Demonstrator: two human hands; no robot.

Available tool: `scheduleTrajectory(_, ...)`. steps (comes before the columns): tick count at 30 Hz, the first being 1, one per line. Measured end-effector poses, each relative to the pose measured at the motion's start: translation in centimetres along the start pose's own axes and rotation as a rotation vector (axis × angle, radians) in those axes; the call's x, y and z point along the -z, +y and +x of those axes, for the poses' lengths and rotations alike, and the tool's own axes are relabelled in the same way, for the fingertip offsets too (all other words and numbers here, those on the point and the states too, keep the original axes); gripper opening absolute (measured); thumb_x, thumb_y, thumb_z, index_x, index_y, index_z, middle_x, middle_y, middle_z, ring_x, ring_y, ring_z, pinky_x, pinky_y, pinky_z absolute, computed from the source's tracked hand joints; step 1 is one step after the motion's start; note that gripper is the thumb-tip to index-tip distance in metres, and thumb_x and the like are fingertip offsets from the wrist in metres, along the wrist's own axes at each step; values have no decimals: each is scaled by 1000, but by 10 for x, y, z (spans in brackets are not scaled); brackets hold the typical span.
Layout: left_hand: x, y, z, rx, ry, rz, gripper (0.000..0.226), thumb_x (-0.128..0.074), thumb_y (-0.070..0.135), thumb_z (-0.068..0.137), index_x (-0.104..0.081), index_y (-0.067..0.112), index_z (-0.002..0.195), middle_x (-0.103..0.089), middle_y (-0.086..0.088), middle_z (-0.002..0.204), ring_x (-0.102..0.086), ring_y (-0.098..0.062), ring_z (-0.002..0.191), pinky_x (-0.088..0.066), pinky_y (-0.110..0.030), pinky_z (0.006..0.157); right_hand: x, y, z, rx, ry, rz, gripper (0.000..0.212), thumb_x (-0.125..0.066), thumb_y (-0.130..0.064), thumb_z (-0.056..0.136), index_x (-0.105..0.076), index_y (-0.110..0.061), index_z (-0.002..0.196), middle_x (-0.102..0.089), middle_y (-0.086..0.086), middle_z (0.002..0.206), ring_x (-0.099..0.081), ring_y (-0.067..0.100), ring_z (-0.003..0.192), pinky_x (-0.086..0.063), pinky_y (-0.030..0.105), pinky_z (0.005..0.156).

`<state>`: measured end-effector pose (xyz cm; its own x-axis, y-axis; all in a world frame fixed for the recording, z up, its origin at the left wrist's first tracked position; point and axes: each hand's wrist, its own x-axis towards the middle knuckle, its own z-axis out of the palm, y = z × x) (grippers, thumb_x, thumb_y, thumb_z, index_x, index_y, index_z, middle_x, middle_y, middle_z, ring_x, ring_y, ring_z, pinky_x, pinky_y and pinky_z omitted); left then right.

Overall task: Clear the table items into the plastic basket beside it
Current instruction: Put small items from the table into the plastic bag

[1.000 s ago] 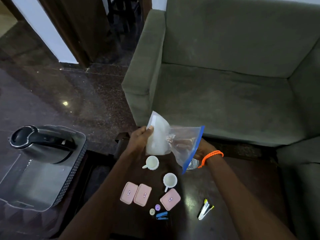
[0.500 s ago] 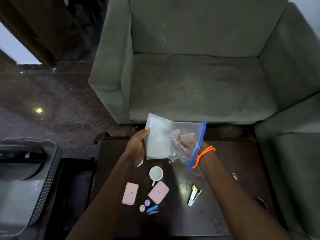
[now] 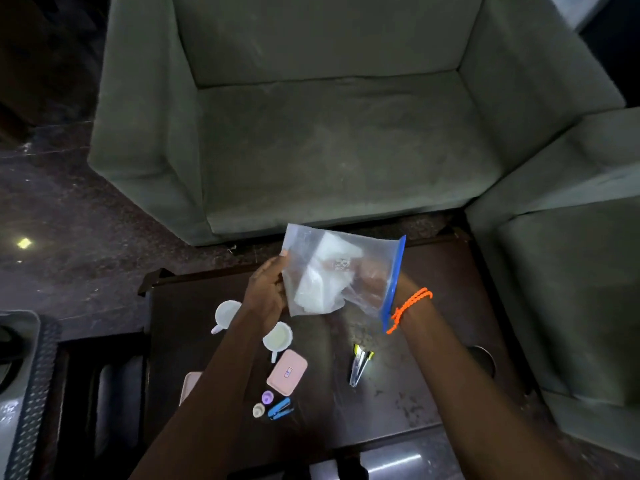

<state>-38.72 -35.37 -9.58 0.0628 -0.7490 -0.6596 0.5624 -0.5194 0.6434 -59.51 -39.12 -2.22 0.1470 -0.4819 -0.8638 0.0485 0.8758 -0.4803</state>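
Note:
Both my hands hold a clear zip bag (image 3: 332, 271) with a blue seal strip above the dark wooden table (image 3: 433, 382). My left hand (image 3: 266, 292) pinches its left edge. My right hand (image 3: 398, 289), with an orange bead bracelet at the wrist, is mostly hidden behind the bag's blue edge. White stuff and a pinkish item show inside the bag. On the table lie two small white cups (image 3: 227, 311) (image 3: 278, 336), a pink case (image 3: 287, 372), another pink case (image 3: 190, 384) partly under my left arm, a blue clip (image 3: 278, 408), two small caps (image 3: 263, 403) and pens (image 3: 360, 363).
The grey plastic basket (image 3: 31, 393) sits at the left edge, beside the table. A grey-green armchair (image 3: 329, 133) stands just behind the table and another (image 3: 571, 271) to the right. A round hole (image 3: 481, 358) is in the table's right side.
The view has swung right, so the basket slid to the left edge. The bag has risen slightly and turned flatter between my hands, which still hold it.

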Motion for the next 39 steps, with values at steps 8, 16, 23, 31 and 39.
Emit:
scheduleTrajectory(8, -39, -36, 10, 93, -105, 121, 35, -70, 18, 97, -71, -2, 125, -72, -25, 124, -75, -34, 102, -63, -45, 85, 53, -1, -10, 342, 37, -184, 11, -62, 9, 90, -69, 2, 86, -72, -1, 63, -67, 8, 54, -58, 23, 55)
scheduleTrajectory(16, -70, -76, 25, 229, -171, 9, 21, -68, 24, 96, -80, 16, 112, -79, -12, 113, -79, -27, 97, -65, -44, 76, 168, 81, -59, 516, 455, 325, 33, -77, -1, 81, -65, 4, 111, -75, 17, 101, -71, 28, 88, -59, 37, 70)
scheduleTrajectory(23, -93, -116, 25, 300, -187, -18, 36, -60, 29, 102, -66, 18, 136, -76, -6, 123, -75, -19, 108, -62, -41, 91, 254, 167, -89, 485, 857, 529, 23, -70, 8, 83, -66, -14, 91, -70, 9, 88, -66, 21, 81, -58, 33, 65)
scheduleTrajectory(31, -103, -145, 29, 307, -190, 52, 30, -57, 27, 104, -86, 23, 93, -82, -2, 104, -80, -15, 89, -66, -30, 72, 273, 201, -25, 357, 1149, 308, 24, -82, -3, 74, -66, -3, 92, -70, 20, 90, -64, 28, 77, -58, 47, 75)
scheduleTrajectory(39, -104, -150, 35, 290, -213, 68, 30, -57, 27, 104, -86, 24, 96, -81, -2, 108, -79, -16, 95, -65, -29, 72, 255, 200, 10, 350, 1259, -61, 22, -84, -27, 77, -64, -17, 77, -54, -15, 62, -54, 16, 60, -33, 18, 52)
